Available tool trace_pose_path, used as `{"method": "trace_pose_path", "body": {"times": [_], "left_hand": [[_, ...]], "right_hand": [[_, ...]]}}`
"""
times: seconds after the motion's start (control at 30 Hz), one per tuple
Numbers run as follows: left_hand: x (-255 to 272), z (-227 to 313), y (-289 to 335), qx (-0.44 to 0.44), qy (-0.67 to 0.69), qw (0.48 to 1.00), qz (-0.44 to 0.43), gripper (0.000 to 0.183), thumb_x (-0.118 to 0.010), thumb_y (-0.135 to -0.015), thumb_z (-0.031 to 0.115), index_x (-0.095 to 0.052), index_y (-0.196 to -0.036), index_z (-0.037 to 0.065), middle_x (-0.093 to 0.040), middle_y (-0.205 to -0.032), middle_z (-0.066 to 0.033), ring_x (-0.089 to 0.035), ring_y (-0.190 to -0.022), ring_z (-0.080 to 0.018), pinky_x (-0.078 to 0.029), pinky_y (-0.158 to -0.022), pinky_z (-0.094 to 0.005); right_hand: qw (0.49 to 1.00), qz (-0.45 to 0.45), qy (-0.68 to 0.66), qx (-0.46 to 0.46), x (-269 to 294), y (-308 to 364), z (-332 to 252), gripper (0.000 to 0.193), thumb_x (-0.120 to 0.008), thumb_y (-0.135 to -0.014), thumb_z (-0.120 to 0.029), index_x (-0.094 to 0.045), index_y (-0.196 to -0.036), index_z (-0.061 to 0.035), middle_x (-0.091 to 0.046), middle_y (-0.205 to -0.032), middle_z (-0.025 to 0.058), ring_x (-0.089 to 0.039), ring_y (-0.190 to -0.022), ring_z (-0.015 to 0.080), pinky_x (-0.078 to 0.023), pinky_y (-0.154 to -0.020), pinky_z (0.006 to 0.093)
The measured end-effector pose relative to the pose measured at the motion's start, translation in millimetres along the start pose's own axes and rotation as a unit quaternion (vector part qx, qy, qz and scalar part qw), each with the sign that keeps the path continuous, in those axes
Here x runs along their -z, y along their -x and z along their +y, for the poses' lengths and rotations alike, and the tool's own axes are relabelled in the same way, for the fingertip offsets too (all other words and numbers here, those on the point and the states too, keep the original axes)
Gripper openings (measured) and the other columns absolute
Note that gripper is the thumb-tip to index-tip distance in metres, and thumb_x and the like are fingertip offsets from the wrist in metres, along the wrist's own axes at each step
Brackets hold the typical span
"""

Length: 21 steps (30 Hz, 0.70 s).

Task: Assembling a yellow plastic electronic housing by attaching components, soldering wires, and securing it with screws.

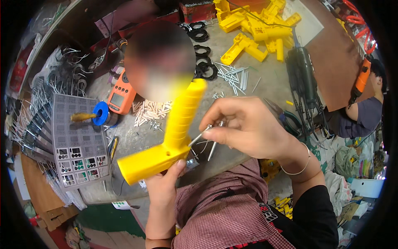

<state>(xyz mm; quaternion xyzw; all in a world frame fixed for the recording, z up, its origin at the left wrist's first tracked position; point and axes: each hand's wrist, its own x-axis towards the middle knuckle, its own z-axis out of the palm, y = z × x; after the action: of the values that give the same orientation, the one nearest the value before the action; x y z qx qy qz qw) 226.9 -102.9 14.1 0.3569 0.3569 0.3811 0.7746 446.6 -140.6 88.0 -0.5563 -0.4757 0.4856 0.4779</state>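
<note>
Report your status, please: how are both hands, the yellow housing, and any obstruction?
Left hand grips yellow housing. Right hand pinches slim metal rod, tip at housing, contact unclear. No obstruction visible between them.

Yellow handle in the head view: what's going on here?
The left hand holds the yellow handle. The right hand pinches a metal rod, its tip at the handle's side; whether it has gone in is unclear. Another rod hangs from that hand. More yellow parts lie farther back on the table.
</note>
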Motion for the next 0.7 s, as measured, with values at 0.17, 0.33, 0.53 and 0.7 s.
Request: {"method": "trace_pose_path", "body": {"times": [0.17, 0.33, 0.53, 0.7], "left_hand": [[1, -11, -7, -0.211, -0.204, 0.956, -0.005, 0.048, -0.077, -0.083, 0.004, -0.054, -0.124, -0.004, -0.063, -0.119, -0.0129, -0.062, -0.106, -0.0205, -0.047, -0.096, -0.0334], [1, -16, -1, -0.146, -0.076, 0.983, 0.082, 0.052, -0.074, -0.081, -0.005, -0.053, -0.129, 0.002, -0.061, -0.121, -0.0109, -0.059, -0.110, -0.0192, -0.046, -0.098, -0.0327], [-2, -14, -5, -0.177, -0.266, 0.945, 0.066, 0.043, -0.075, -0.082, 0.002, -0.058, -0.122, 0.000, -0.064, -0.111, -0.0104, -0.061, -0.103, -0.0206, -0.047, -0.095, -0.0338], [8, -16, -14, -0.320, -0.410, 0.853, 0.041, 0.039, -0.077, -0.083, 0.015, -0.064, -0.115, -0.002, -0.068, -0.111, -0.0167, -0.065, -0.103, -0.0298, -0.048, -0.095, -0.0387]], "right_hand": [[0.990, -0.012, 0.125, 0.063, -15, -8, 8, 0.029, -0.069, -0.080, -0.013, -0.065, -0.102, 0.0058, -0.069, -0.095, 0.0213, -0.069, -0.088, 0.0307, -0.053, -0.081, 0.0384], [0.991, 0.038, -0.006, 0.125, -11, 1, -1, 0.028, -0.066, -0.086, 0.004, -0.062, -0.113, 0.0019, -0.069, -0.104, 0.0120, -0.067, -0.093, 0.0124, -0.056, -0.080, 0.0292], [0.960, 0.031, 0.140, 0.241, -24, 1, -5, 0.021, -0.066, -0.088, 0.002, -0.060, -0.108, 0.0012, -0.070, -0.094, 0.0094, -0.069, -0.090, 0.0145, -0.056, -0.077, 0.0261], [0.984, 0.068, 0.054, 0.157, -26, 1, -6, 0.023, -0.071, -0.086, 0.000, -0.059, -0.106, 0.0003, -0.069, -0.092, 0.0086, -0.070, -0.084, 0.0119, -0.057, -0.073, 0.0257]]}}
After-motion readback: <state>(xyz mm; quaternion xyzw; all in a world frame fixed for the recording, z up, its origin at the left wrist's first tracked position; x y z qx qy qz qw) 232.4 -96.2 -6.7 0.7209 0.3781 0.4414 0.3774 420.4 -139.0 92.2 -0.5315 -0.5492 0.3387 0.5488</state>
